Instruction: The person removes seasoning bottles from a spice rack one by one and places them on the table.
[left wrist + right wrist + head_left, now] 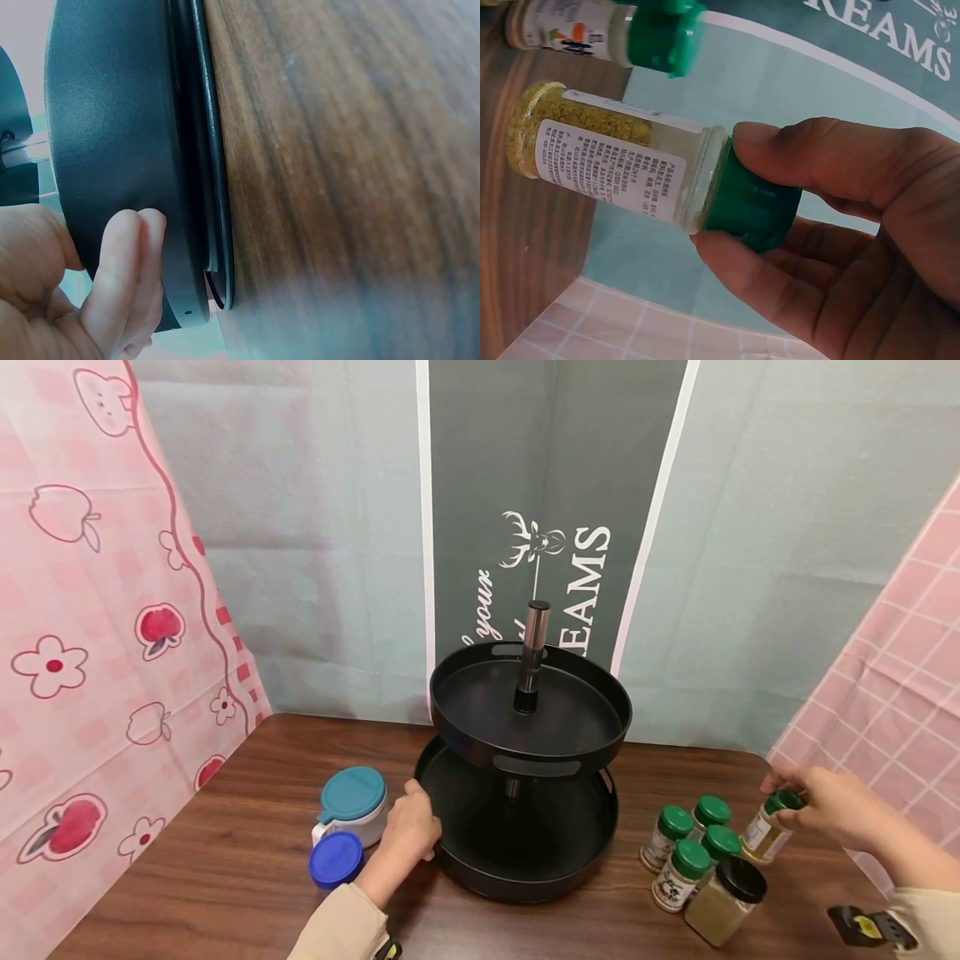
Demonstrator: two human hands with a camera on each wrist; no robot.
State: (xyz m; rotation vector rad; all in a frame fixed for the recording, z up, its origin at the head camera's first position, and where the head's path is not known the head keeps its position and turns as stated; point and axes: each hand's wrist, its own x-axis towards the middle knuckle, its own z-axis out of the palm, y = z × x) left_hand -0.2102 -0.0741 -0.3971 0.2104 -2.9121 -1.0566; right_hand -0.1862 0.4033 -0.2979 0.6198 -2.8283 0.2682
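Note:
My right hand (832, 806) pinches a spice jar (607, 150) by its green cap, thumb on one side and fingers on the other. Yellowish grains and a white printed label show through its clear body. At the middle of the table stands a black two-tier round tray (517, 887) with a central post. My left hand (411, 822) grips the left rim of its lower tier. In the left wrist view, two fingers (120, 262) lie along the outer wall, while the thumb reaches over the rim. Both tiers hold nothing visible.
Several green-capped spice jars (678, 875) and a black-lidded square jar (723, 902) stand together right of the tray. Left of it are a white container with a teal lid (354, 793) and a blue-lidded container (336, 860). Fabric curtains (337, 527) enclose the table.

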